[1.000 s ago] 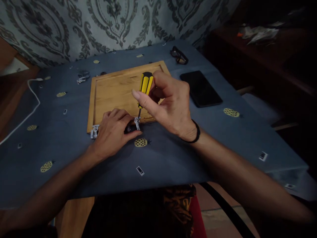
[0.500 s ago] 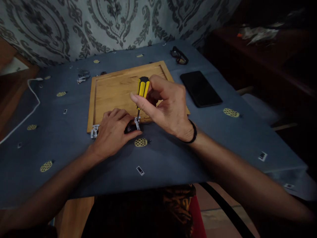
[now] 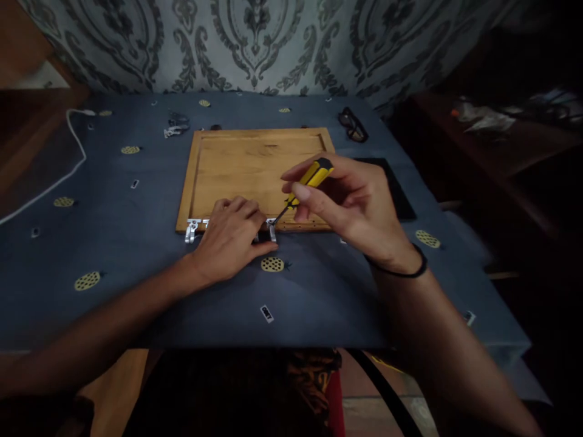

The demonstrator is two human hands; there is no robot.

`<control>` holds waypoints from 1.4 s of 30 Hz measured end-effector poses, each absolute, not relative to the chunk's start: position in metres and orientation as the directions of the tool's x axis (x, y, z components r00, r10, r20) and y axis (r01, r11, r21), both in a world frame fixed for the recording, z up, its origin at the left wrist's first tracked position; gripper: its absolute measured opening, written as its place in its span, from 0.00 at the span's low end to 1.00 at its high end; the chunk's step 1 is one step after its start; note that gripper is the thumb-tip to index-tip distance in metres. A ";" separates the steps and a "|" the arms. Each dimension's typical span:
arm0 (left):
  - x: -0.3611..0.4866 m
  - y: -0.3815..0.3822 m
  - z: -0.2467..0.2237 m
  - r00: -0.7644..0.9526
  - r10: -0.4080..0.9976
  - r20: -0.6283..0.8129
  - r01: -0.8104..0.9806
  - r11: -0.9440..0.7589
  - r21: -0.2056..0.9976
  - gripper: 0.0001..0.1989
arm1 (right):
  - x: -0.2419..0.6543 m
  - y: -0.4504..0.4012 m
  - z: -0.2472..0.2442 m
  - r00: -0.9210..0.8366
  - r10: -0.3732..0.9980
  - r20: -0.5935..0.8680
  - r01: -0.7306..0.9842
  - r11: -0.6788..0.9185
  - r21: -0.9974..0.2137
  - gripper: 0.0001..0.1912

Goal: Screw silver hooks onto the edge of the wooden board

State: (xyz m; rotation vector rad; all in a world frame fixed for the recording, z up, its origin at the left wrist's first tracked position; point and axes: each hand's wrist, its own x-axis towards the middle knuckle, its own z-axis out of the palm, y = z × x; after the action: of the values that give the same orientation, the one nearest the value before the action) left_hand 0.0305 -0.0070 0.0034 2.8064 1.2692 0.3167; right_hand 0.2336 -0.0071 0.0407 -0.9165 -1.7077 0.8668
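Observation:
A framed wooden panel (image 3: 255, 170) lies flat on the blue tablecloth. My right hand (image 3: 355, 206) holds a yellow and black screwdriver (image 3: 310, 179), tilted, its tip at a metal hinge (image 3: 272, 232) on the panel's near edge. My left hand (image 3: 230, 240) rests over the near edge, fingers on the wood and thumb beside that hinge; what lies beneath the palm is hidden. Another metal hinge (image 3: 190, 232) sits at the panel's near left corner, left of my left hand. Small holes show along the edge to the right.
Loose metal hinges (image 3: 176, 125) lie behind the panel's left corner. Glasses (image 3: 353, 125) are at the back right. A black phone (image 3: 396, 188) is partly behind my right hand. A white cable (image 3: 77, 142) runs along the left of the tablecloth (image 3: 150, 303).
The view has shifted. The screwdriver has gone from nearly upright to leaning right, with my right hand farther right. My left hand stays on the panel's near edge.

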 end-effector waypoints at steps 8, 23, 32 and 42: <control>0.032 -0.008 0.006 0.637 0.764 0.099 0.746 -0.644 0.172 0.20 | 0.231 -0.012 0.042 -0.113 0.872 0.477 0.390 0.480 -0.786 0.12; 0.031 -0.007 -0.004 0.643 0.746 0.172 0.709 -0.665 0.232 0.19 | 0.210 -0.020 0.035 0.215 0.666 0.714 0.543 0.526 -0.655 0.14; 0.031 -0.007 0.001 0.643 0.752 0.145 0.725 -0.658 0.203 0.20 | 0.211 0.000 0.007 0.324 0.687 0.651 0.378 0.537 -0.755 0.21; 0.028 -0.005 -0.002 0.653 0.725 0.218 0.714 -0.686 0.144 0.18 | 0.222 -0.011 -0.008 0.258 0.701 0.665 0.254 0.614 -0.747 0.16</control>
State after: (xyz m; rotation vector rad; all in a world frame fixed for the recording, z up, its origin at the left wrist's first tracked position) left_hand 0.0276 -0.0053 -0.0020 2.8150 1.2259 0.4023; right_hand 0.2219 -0.0109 -0.0085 -0.9140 -1.3165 0.3687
